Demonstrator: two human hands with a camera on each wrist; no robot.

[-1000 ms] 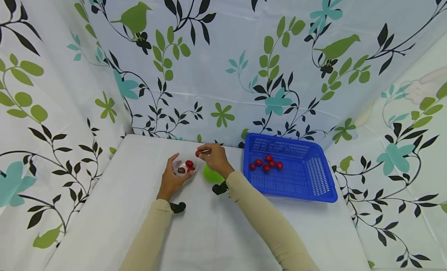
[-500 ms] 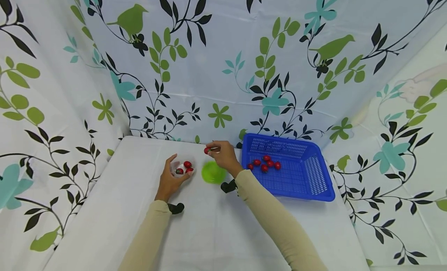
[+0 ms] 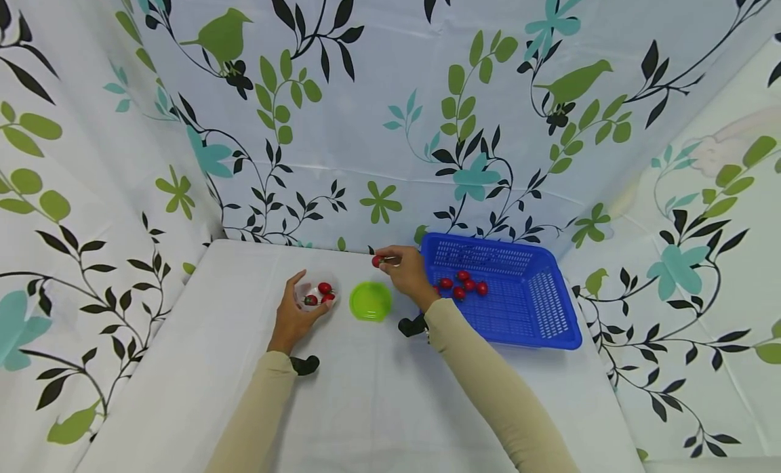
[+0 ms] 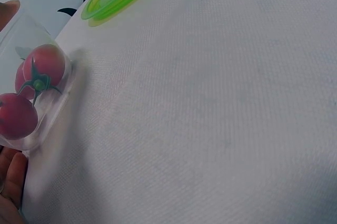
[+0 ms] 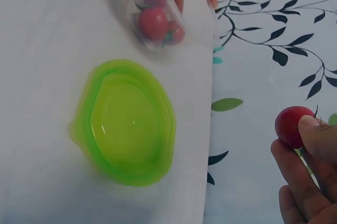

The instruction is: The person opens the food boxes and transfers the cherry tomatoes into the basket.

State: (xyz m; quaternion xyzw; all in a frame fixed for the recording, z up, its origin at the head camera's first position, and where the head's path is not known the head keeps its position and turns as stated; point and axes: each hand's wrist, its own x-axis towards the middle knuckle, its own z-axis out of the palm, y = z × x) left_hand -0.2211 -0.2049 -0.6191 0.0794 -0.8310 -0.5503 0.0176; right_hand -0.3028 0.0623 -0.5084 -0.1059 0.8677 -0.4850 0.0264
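In the head view, my left hand (image 3: 294,317) curls round a small clear plastic container (image 5: 152,48) on the white table. Three red cherry tomatoes lie inside; one with a green calyx, a cherry tomato (image 4: 48,65), shows through the wall in the left wrist view. My right hand (image 3: 410,275) pinches another cherry tomato (image 5: 291,126) between thumb and fingertips, held above the table's far edge. Between the two hands lies a bright green lid (image 5: 131,124), flat and untouched. Right of my right hand stands a blue basket (image 3: 558,310).
Several cherry tomatoes (image 3: 463,275) sit in the left part of the basket; my right hand and wrist partly cover its near left corner. A leaf-and-bird patterned curtain (image 3: 342,120) rises behind the white table (image 3: 366,405) and on both sides.
My right hand has moved right, away from the clear container, carrying its cherry tomato past the green lid toward the basket. The lid has come into full sight. My left hand keeps its hold.
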